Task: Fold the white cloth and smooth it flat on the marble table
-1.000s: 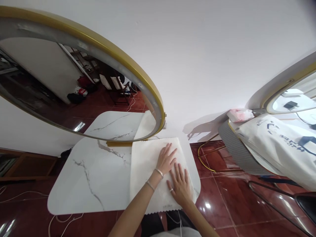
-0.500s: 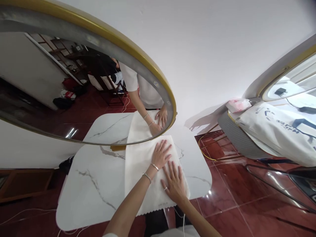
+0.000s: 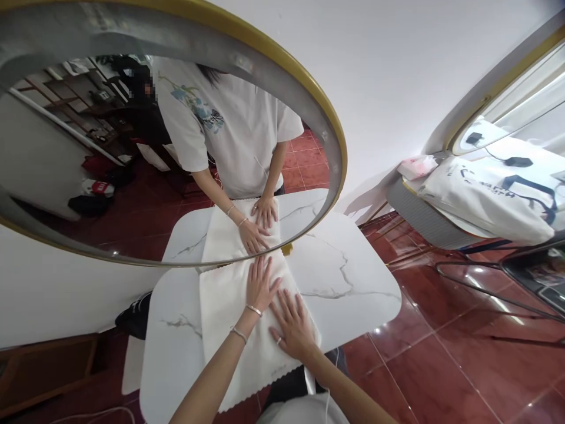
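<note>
A cream-white cloth (image 3: 223, 312) with scalloped edges lies spread over a white marble-patterned table (image 3: 348, 294). Its near edge hangs slightly past the table's front. Pressed flat on the cloth, my left hand (image 3: 262, 287) has its fingers apart and points toward the mirror; two bracelets circle that wrist. My right hand (image 3: 293, 330) also lies flat with spread fingers, nearer to me and close to the cloth's right edge. A ring shows on one of its fingers. Neither hand grips anything.
A large gold-rimmed mirror (image 3: 338, 153) stands at the table's back, reflecting my arms and the cloth. To the right, a white printed bag (image 3: 489, 200) and a tissue pack (image 3: 417, 167) rest on another table. A dark chair (image 3: 529, 274) stands below on red tiles.
My view has shifted, so more of my shirt appears in the mirror. Both hands remain flat on the cloth, the left with its fingers now pointing more toward the mirror.
</note>
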Tool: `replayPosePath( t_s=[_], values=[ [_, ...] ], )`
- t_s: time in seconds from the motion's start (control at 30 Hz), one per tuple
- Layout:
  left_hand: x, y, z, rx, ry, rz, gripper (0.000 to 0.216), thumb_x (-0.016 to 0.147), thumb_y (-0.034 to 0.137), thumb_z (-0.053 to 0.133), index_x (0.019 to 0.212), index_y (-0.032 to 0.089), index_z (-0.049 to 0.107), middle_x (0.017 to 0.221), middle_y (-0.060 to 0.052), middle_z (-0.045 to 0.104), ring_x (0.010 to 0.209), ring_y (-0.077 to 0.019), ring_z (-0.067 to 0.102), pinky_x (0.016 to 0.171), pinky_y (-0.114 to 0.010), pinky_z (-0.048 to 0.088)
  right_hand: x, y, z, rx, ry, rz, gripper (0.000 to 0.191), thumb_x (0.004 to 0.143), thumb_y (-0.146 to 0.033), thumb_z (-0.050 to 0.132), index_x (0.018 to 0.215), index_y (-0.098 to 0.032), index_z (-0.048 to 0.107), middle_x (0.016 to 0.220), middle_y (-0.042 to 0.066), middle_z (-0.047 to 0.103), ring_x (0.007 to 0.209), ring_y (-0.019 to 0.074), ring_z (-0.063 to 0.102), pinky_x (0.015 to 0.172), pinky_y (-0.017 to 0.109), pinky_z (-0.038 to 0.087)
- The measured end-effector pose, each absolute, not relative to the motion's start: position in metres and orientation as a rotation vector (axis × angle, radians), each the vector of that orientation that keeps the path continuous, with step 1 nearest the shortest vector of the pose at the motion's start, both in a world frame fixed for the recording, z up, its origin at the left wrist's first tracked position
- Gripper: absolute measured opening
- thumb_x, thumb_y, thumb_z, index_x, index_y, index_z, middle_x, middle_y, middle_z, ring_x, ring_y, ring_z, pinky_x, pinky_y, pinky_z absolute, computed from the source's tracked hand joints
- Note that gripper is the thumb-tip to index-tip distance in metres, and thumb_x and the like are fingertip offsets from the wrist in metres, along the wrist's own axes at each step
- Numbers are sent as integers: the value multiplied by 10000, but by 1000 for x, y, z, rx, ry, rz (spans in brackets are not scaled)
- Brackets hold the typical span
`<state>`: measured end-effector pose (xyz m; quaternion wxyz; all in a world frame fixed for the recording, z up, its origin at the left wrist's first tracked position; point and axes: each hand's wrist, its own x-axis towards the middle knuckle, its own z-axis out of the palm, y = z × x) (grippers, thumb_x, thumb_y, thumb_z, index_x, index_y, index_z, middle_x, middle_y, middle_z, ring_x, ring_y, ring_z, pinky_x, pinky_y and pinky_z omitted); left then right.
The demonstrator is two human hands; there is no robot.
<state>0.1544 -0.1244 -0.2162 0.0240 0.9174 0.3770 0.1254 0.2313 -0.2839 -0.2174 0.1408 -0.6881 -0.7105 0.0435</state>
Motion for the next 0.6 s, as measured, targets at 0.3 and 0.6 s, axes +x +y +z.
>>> replayPosePath(
  t_s=[0.3, 0.6],
  values=[
    [236, -135, -220, 2785, 1087, 404, 622, 921, 358, 425, 1475, 114, 283, 1535, -171, 301, 1429, -281, 260, 1155, -484, 238, 265, -303, -218, -2094, -1962, 101, 714, 948, -510, 380, 1530, -209, 97, 1568, 117, 191, 1455, 293, 115, 1146, 514, 104],
    [232, -136, -221, 2782, 1059, 403, 663, 931, 441, 408, 1499, 145, 237, 1547, -123, 292, 1444, -255, 223, 1175, -462, 202, 271, -314, -210, -1992, -2071, 255, 855, 846, -699, 421, 1525, -286, 104, 1584, 143, 82, 1423, 436, 103, 1079, 656, 64]
  ],
)
